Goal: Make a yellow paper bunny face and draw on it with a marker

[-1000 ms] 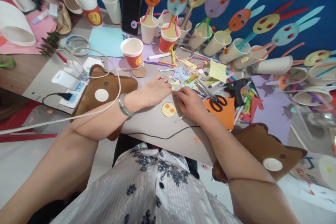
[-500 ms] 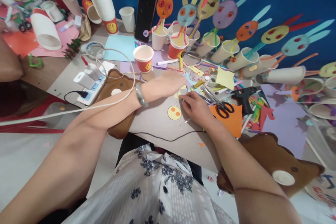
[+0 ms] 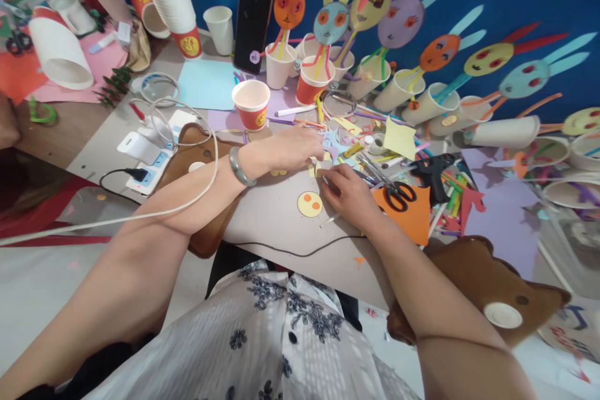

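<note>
Probably placing or picking small cutouts: left hand [image 3: 297, 145], centre, fingers bent over yellow paper pieces [image 3: 312, 170], grip unclear; yellow disc [image 3: 309, 205] flat just below; right hand [image 3: 349, 197] beside it, fingers curled, can't tell if gripping. Next seems to need a fine pinch. White cable [image 3: 112, 223] crosses left; scissors [image 3: 387, 183], glue gun [image 3: 435, 175] crowd right.

I log on my remote view a round yellow paper disc [image 3: 309, 207] lying flat, dotted side up, on the grey tabletop [image 3: 272, 222], its two orange dots [image 3: 307, 198] side by side, with small pale-yellow paper pieces [image 3: 313, 169] just beyond, partly covered, outlines unclear to me.
</note>
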Motion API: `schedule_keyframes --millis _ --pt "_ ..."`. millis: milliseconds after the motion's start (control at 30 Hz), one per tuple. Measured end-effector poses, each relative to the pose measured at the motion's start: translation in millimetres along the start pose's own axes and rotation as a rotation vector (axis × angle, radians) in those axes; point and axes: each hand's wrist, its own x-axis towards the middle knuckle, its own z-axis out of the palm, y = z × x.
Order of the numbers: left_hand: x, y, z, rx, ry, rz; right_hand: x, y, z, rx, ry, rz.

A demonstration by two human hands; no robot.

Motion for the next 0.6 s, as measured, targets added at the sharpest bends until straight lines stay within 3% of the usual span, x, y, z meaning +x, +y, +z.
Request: schedule_keyframes --millis 200,533,600 --pt "3.8 3.9 4.6 0.050 -0.064 -0.056 -0.3 -1.7 -2.6 -0.028 0.042 -0.016" --pt "-2.4 4.2 3.4 0.025 -0.114 0.045 -1.2 -3.1 -0.7 -0.039 0.016 0.010" --pt "-3.3 3.2 4.5 -0.049 -0.070 0.007 -1.4 -2.6 -0.6 -0.033 0.005 0.013"
